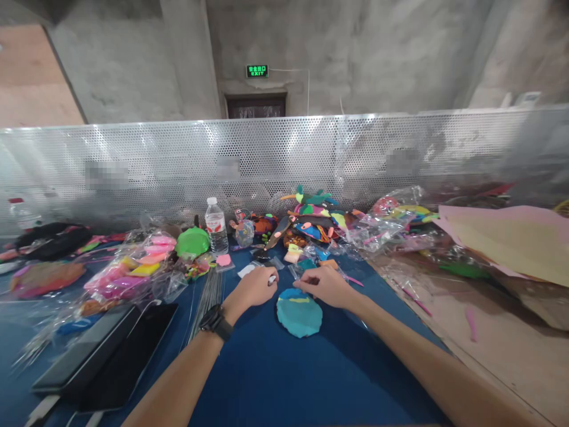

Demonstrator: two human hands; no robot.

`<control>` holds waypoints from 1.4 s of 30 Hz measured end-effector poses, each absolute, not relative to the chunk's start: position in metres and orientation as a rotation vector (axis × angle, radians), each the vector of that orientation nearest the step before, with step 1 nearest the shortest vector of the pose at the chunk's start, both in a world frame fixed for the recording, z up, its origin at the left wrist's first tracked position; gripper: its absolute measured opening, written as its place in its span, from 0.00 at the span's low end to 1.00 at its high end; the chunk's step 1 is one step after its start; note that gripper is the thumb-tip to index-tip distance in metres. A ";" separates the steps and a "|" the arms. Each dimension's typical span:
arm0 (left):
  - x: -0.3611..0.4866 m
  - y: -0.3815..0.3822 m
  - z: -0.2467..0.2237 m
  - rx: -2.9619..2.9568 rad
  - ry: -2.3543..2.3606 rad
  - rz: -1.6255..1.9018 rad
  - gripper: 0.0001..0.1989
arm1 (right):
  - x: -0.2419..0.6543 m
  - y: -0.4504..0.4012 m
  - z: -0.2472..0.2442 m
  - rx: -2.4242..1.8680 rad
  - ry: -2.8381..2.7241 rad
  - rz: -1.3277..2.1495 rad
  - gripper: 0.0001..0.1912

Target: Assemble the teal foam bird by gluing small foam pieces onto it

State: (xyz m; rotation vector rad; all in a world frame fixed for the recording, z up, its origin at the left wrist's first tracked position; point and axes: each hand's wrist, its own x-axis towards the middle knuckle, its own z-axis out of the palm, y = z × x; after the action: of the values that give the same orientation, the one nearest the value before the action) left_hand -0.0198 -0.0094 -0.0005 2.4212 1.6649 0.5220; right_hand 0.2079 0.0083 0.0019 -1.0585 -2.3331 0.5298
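A flat turquoise disc of modelling clay [299,319] lies on the blue table, with a thin yellow strip [297,300] and a darker blue band near its far edge. My left hand [254,286] is just left of the disc, its fingers curled around a small whitish bit [271,280] too small to name. At the disc's far edge, my right hand [328,286] has thumb and finger pinched together, touching or nearly touching the clay. Whatever that pinch holds is hidden. Small packets of clay, teal [306,264] and orange [329,264], lie behind the hands.
A water bottle [216,226] stands behind my left hand, beside a green clay piece [192,241]. Colourful clay figures [311,219] are heaped at the back centre. Bagged pink clay [128,276], phones [128,359] and thin wires [208,299] lie left. Pink paper [511,237] lies right.
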 end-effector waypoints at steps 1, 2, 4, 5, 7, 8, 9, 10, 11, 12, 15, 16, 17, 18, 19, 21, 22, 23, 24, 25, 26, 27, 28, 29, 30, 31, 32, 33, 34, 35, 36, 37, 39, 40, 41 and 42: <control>-0.020 -0.009 -0.001 2.422 1.663 0.527 0.08 | 0.208 0.008 0.002 -1.061 -2.335 0.524 0.22; -0.020 -0.009 -0.001 2.422 1.662 0.533 0.07 | 0.207 0.008 0.003 -1.061 -2.338 0.526 0.22; -0.019 -0.009 0.000 2.421 1.654 0.542 0.07 | 0.207 0.008 0.004 -1.058 -2.335 0.542 0.21; -0.019 -0.009 0.000 2.418 1.651 0.543 0.07 | 0.207 0.008 0.004 -1.056 -2.332 0.553 0.21; -0.019 -0.009 0.000 2.414 1.638 0.548 0.08 | 0.207 0.009 0.003 -1.053 -2.321 0.570 0.21; -0.019 -0.009 0.000 2.415 1.628 0.561 0.08 | 0.207 0.009 0.003 -1.049 -2.318 0.574 0.21; -0.019 -0.008 0.000 2.415 1.617 0.580 0.08 | 0.207 0.010 0.002 -1.045 -2.316 0.577 0.20; -0.019 -0.008 -0.001 2.415 1.607 0.603 0.08 | 0.207 0.010 0.001 -1.042 -2.315 0.580 0.20; -0.019 -0.008 -0.001 2.415 1.595 0.628 0.08 | 0.208 0.011 0.001 -1.042 -2.314 0.580 0.20; -0.019 -0.007 -0.001 2.414 1.583 0.652 0.08 | 0.208 0.011 0.000 -1.046 -2.314 0.578 0.19; -0.018 -0.005 -0.003 2.410 1.541 0.716 0.11 | 0.208 0.012 0.000 -1.068 -2.317 0.571 0.16; -0.018 -0.004 -0.003 2.412 1.526 0.737 0.11 | 0.208 0.012 0.000 -1.073 -2.321 0.568 0.15; -0.017 -0.004 -0.003 2.415 1.515 0.756 0.12 | 0.208 0.012 0.000 -1.077 -2.325 0.564 0.15; -0.017 -0.003 -0.003 2.418 1.507 0.775 0.12 | 0.207 0.012 0.001 -1.081 -2.330 0.558 0.14; -0.017 -0.003 -0.003 2.422 1.500 0.797 0.12 | 0.207 0.011 0.001 -1.083 -2.332 0.548 0.14; -0.016 -0.002 -0.003 2.427 1.479 0.838 0.12 | 0.207 0.011 0.001 -1.084 -2.327 0.525 0.14; -0.016 -0.002 -0.002 2.425 1.470 0.851 0.12 | 0.208 0.011 0.001 -1.083 -2.319 0.521 0.14; -0.016 -0.003 -0.002 2.418 1.469 0.852 0.11 | 0.208 0.011 0.000 -1.080 -2.313 0.530 0.14; -0.016 -0.003 -0.001 2.407 1.478 0.843 0.11 | 0.208 0.012 0.000 -1.078 -2.307 0.549 0.15; -0.016 -0.004 0.000 2.393 1.493 0.825 0.11 | 0.208 0.012 0.000 -1.080 -2.300 0.575 0.15; -0.015 -0.005 0.001 2.380 1.514 0.806 0.11 | 0.209 0.012 -0.001 -1.085 -2.290 0.602 0.16; -0.015 -0.006 0.002 2.370 1.535 0.787 0.10 | 0.209 0.012 -0.001 -1.091 -2.279 0.625 0.16; -0.015 -0.007 0.002 2.365 1.553 0.769 0.10 | 0.209 0.012 -0.001 -1.097 -2.266 0.641 0.16; -0.015 -0.007 0.003 2.363 1.570 0.750 0.10 | 0.209 0.012 -0.001 -1.100 -2.255 0.649 0.15; -0.015 -0.008 0.004 2.363 1.588 0.729 0.10 | 0.208 0.012 -0.001 -1.100 -2.250 0.651 0.15; -0.015 -0.008 0.004 2.364 1.604 0.707 0.10 | 0.208 0.012 0.000 -1.094 -2.252 0.651 0.14; -0.015 -0.008 0.004 2.369 1.617 0.691 0.11 | 0.208 0.012 0.000 -1.086 -2.259 0.648 0.14; -0.014 -0.009 0.005 2.375 1.626 0.681 0.11 | 0.208 0.012 0.001 -1.081 -2.268 0.643 0.15; -0.014 -0.009 0.005 2.383 1.633 0.678 0.12 | 0.208 0.011 0.001 -1.079 -2.277 0.637 0.16; -0.014 -0.009 0.005 2.391 1.636 0.679 0.13 | 0.208 0.011 0.002 -1.081 -2.287 0.631 0.17; -0.014 -0.009 0.006 2.397 1.638 0.683 0.14 | 0.208 0.011 0.002 -1.088 -2.296 0.628 0.19; -0.014 -0.010 0.006 2.400 1.641 0.688 0.14 | 0.208 0.010 0.002 -1.096 -2.303 0.628 0.22; -0.014 -0.010 0.006 2.403 1.650 0.694 0.13 | 0.208 0.010 0.003 -1.105 -2.310 0.639 0.25; -0.014 -0.010 0.006 2.404 1.652 0.697 0.13 | 0.209 0.010 0.003 -1.106 -2.309 0.649 0.25; -0.014 -0.010 0.006 2.406 1.652 0.702 0.12 | 0.209 0.010 0.002 -1.107 -2.304 0.661 0.25; -0.014 -0.010 0.005 2.410 1.649 0.706 0.12 | 0.209 0.010 0.002 -1.109 -2.298 0.670 0.24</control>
State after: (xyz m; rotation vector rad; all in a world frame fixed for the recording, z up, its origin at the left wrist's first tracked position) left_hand -0.0139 -0.0096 0.0051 2.4100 1.6493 0.7060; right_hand 0.2087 0.0100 0.0018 -1.1094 -2.2981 0.6695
